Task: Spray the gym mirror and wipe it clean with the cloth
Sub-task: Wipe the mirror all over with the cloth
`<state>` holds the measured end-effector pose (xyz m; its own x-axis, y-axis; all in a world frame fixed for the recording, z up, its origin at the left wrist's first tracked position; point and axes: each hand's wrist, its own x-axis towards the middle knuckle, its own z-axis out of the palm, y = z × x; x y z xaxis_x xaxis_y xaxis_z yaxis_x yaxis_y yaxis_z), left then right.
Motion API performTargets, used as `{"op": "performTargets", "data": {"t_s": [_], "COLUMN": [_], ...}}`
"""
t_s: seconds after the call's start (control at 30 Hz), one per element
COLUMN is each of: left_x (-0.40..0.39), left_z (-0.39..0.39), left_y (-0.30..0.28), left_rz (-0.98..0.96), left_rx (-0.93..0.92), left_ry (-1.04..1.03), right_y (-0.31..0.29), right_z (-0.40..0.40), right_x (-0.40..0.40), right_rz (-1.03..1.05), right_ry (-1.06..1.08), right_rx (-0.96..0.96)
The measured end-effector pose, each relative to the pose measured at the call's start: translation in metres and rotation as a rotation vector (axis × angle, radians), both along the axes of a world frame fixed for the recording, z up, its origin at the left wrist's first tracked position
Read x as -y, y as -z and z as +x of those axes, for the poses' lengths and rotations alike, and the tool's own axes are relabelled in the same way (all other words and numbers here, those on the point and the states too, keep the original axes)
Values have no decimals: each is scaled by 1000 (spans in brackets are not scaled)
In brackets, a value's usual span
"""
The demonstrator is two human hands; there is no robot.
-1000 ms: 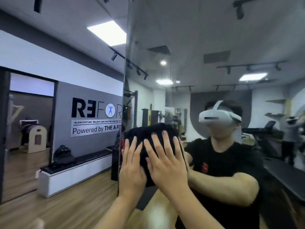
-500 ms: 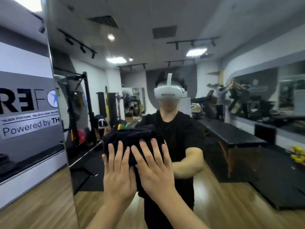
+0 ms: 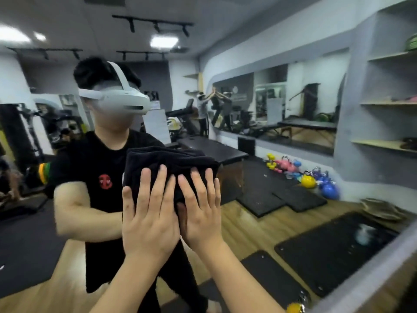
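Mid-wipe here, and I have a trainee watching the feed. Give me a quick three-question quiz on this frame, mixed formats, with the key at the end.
1. True or false: both hands press the black cloth with straight, flat fingers.
2. Multiple choice: what shows in the mirror just right of the cloth? A) a table with a black top B) a red sofa C) a bicycle
3. Fill in: the yellow kettlebell seen in the reflection sits on the ____.

Key
1. True: the left hand and right hand lie side by side, fingers extended over the cloth.
2. A: the table with a black top.
3. Floor.
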<state>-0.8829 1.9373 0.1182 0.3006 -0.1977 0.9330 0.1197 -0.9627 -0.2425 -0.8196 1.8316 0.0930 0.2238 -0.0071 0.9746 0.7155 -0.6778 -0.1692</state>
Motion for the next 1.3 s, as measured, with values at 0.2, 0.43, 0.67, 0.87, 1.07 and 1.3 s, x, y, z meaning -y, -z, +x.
{"op": "performTargets", "data": {"t_s": [0.2, 0.43, 0.67, 0.87, 1.07, 1.3], "left_x": [76, 166, 252, 328, 385, 442], "left_z": [46, 101, 156, 198, 234, 272], "left_y": [12, 18, 17, 22, 29, 26], "left_rz": [84, 90, 120, 124, 170, 265], "left_rx": [-49, -67, -70, -73, -93, -143], "left_ry": [42, 70, 89, 97, 111, 224], "right_y": [23, 30, 32, 35, 45, 51], "right_z": [40, 87, 131, 164, 194, 223], "right_x": [80, 167, 254, 335, 394, 452], "right_rz": [25, 34, 49, -4, -5, 53], "right_ry": [63, 106, 90, 108, 98, 84], "right_rx": [-89, -146, -218, -314, -429, -491]}}
